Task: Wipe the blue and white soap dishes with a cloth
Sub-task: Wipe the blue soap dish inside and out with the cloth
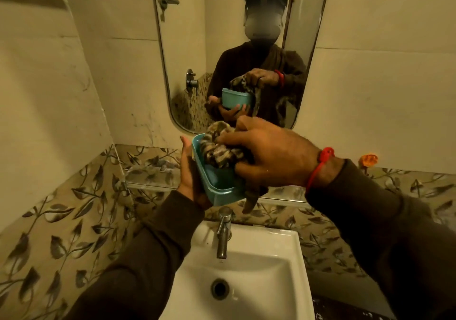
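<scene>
Above white basin [291, 250] — hands grip rounded blue dish [217, 186], mottled cloth [219, 152].

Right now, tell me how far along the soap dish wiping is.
Nothing looks finished yet. In hand: the left hand holds the blue plastic rectangular soap dish above the white ceramic sink, while the right hand presses a patterned brown and cream cloth into it. Left: the rest of this dish, then the white soap dish, which is not in view.

dim, yellowish | wide-angle bend at edges | faint glare on sink [283, 239]
</scene>
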### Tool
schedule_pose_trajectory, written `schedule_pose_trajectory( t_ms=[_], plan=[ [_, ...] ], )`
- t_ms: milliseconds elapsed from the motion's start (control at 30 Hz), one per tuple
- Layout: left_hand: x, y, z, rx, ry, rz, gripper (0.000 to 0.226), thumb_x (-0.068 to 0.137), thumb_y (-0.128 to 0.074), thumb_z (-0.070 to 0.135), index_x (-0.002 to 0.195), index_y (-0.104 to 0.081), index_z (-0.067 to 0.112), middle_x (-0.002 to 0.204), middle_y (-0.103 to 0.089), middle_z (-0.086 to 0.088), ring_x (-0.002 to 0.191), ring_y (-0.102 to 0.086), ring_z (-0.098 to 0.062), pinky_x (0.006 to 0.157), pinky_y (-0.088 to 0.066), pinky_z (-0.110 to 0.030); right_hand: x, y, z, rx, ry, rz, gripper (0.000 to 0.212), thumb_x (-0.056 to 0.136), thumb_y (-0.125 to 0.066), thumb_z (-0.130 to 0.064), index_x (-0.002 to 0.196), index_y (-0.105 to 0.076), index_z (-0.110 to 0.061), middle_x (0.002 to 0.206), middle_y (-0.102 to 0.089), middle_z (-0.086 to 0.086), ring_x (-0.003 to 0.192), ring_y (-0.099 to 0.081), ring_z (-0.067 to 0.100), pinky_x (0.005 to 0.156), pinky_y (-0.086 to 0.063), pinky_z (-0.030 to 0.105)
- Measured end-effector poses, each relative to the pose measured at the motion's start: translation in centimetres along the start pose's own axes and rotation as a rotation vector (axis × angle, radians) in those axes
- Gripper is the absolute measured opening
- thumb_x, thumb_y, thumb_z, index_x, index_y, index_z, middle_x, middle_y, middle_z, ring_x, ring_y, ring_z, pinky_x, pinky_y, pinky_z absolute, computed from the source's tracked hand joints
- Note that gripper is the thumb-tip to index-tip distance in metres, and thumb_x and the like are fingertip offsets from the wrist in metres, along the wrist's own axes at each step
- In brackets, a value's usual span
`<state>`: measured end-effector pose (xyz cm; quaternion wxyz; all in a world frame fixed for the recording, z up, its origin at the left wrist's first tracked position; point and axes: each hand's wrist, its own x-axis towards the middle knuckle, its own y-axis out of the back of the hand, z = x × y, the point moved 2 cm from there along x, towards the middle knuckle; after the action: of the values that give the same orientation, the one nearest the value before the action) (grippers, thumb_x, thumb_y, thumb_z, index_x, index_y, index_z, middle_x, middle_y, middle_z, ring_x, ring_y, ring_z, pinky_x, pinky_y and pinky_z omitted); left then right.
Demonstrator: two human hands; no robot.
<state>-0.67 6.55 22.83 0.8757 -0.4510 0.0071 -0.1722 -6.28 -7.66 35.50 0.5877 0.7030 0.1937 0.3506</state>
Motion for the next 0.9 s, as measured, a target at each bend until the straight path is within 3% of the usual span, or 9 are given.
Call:
schedule_pose_trajectory(
  t_ms=[100, 233, 367, 467, 667, 800, 900],
  plan=[
    [0.1, -0.5, -0.3, 0.056, 0.036, -0.001, 0.094, 0.087, -0.025, 0.087, 0.117, -0.078, 0.015, 0.121, -0.073, -0.020, 0.109, -0.072, -0.038, 0.082, -0.060, -0.052, 0.7, -1.9, -0.3, -0.293, 0.065, -0.144, 0.062, 0.092, -0.052, -0.047, 0.149, -0.029, -0.036, 0.138, -0.039, 0.005, 0.119, -0.037, 0.023, 0.097, -0.036, 0.041],
    [0.3, -0.7, -0.2, 0.118, 0.038, 0.115, 0.096, 0.082, -0.031, 0.091, 0.119, -0.076, 0.014, 0.121, -0.073, -0.023, 0.107, -0.072, -0.042, 0.079, -0.059, -0.054, 1.1, -2.9, -0.5, -0.537, 0.041, -0.220, 0.067, 0.094, -0.042, -0.056, 0.152, -0.016, -0.037, 0.146, -0.030, 0.007, 0.127, -0.031, 0.031, 0.100, -0.028, 0.051],
    [0.3, -0.3, 0.2, 0.190, 0.029, 0.195, 0.096, 0.082, -0.027, 0.091, 0.107, -0.081, 0.015, 0.111, -0.077, -0.019, 0.100, -0.075, -0.037, 0.074, -0.061, -0.051, 0.7, -3.8, -2.1, -0.617, -0.052, -0.101, 0.063, 0.091, -0.043, -0.058, 0.147, -0.033, -0.030, 0.136, -0.044, 0.008, 0.122, -0.037, 0.033, 0.099, -0.025, 0.053],
    [0.2, -0.5, 0.4, 0.230, 0.030, 0.193, 0.097, 0.080, -0.029, 0.091, 0.111, -0.080, 0.015, 0.118, -0.075, -0.020, 0.105, -0.074, -0.037, 0.079, -0.061, -0.052, 0.6, -3.9, -2.4, -0.642, -0.127, -0.097, 0.053, 0.088, -0.051, -0.058, 0.127, -0.053, -0.023, 0.118, -0.052, 0.006, 0.112, -0.043, 0.031, 0.097, -0.026, 0.051],
    [-0.3, -0.6, -1.2, 0.208, -0.036, 0.249, 0.085, 0.088, -0.036, 0.083, 0.108, -0.081, 0.014, 0.115, -0.075, -0.021, 0.102, -0.074, -0.038, 0.078, -0.061, -0.050, 1.1, -3.7, -1.5, -0.311, -0.246, -0.044, 0.032, 0.088, -0.044, -0.049, 0.098, -0.060, -0.023, 0.109, -0.061, 0.000, 0.105, -0.046, 0.025, 0.093, -0.027, 0.050],
    [-0.5, -0.6, -1.4, 0.199, -0.151, 0.283, 0.085, 0.089, -0.035, 0.081, 0.109, -0.080, 0.012, 0.117, -0.074, -0.023, 0.107, -0.073, -0.039, 0.081, -0.061, -0.049, 1.2, -4.8, -1.4, -0.156, -0.294, 0.025, 0.030, 0.089, -0.046, -0.041, 0.111, -0.061, -0.030, 0.113, -0.059, -0.002, 0.103, -0.036, 0.021, 0.086, -0.026, 0.047],
    [-0.8, -0.6, -1.4, 0.207, -0.223, 0.291, 0.089, 0.090, -0.037, 0.079, 0.126, -0.069, 0.004, 0.127, -0.067, -0.029, 0.117, -0.066, -0.044, 0.094, -0.056, -0.055, 1.1, -5.0, -1.1, 0.135, -0.362, -0.019, 0.039, 0.091, -0.048, -0.030, 0.128, -0.054, -0.038, 0.106, -0.050, -0.005, 0.100, -0.025, 0.018, 0.081, -0.022, 0.041]
  ],
)
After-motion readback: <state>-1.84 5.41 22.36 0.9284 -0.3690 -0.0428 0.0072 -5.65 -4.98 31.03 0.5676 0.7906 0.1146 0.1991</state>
